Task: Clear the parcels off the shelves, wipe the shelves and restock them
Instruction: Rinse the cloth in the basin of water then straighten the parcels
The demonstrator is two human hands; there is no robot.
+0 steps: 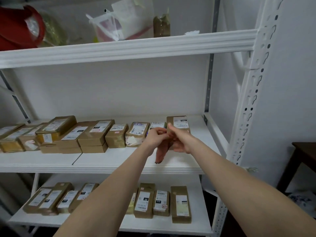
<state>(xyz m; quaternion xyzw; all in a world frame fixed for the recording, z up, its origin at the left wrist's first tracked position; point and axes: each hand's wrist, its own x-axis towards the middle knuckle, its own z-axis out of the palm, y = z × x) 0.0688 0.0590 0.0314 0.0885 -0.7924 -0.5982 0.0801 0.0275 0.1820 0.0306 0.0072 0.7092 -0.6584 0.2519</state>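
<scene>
Lying on lower shelf (153, 226): brown parcels (180, 204) are laid in a row.
Left hand (156, 136): fingers are curled, and the cloth's top is pinched.
Right hand (181, 142): fingers are closed on the same cloth.
Cloth (161, 153): reddish, hung between both hands over the middle shelf (111, 159).
Behind: labelled parcels (95, 132) are lined along the back.

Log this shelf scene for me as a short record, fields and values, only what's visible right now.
cloth: reddish cloth, hanging before the middle shelf, near its right end
hands: left hand and right hand both hold it
middle: brown parcels in a row at the back, some stacked
lower shelf: more parcels in a row
top shelf: red container, plastic bags
</scene>
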